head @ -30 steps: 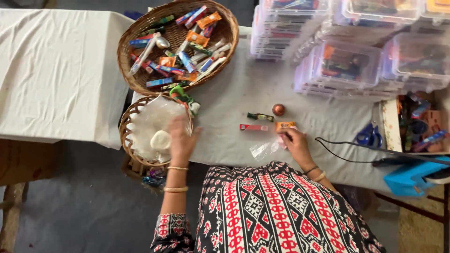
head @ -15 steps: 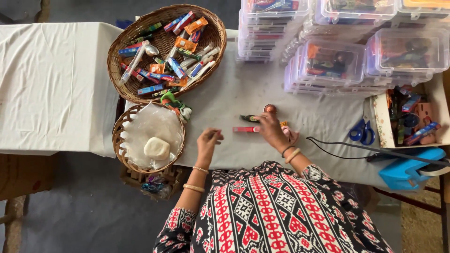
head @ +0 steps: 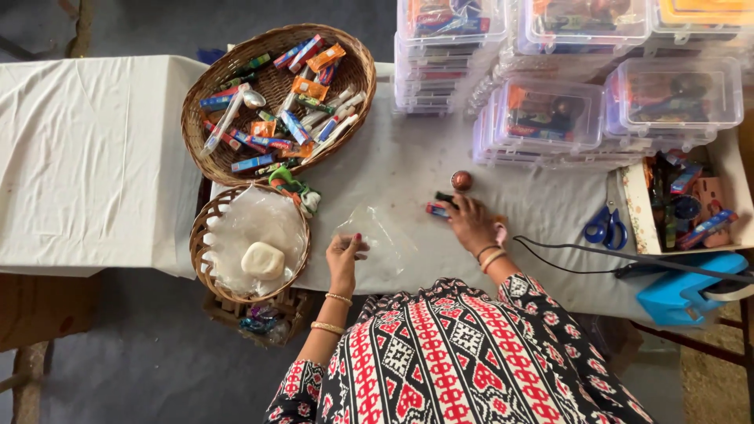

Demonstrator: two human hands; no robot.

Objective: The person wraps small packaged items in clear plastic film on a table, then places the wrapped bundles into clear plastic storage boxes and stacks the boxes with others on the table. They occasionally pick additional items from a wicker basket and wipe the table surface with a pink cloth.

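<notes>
Holding clear bag (head: pixel 375 235), red packet (head: pixel 437 210)

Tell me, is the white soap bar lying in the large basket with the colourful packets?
No, the white soap bar lies in the smaller basket, on clear plastic, below the large basket of packets.

Counting around the large basket (head: pixel 279 102): 2 wicker baskets showing, that one plus a smaller basket (head: pixel 206 243) just below it. 1 white soap bar (head: pixel 262 260) sitting in the smaller one. 1 clear plastic bag (head: pixel 377 235) lying right of the smaller basket. 1 small round ball (head: pixel 462 180) and 1 pair of blue scissors (head: pixel 605 228) lying further right. 2 hands working: left hand (head: pixel 345 253), right hand (head: pixel 471 222). Small packets inside the large basket: too many to count.
</notes>
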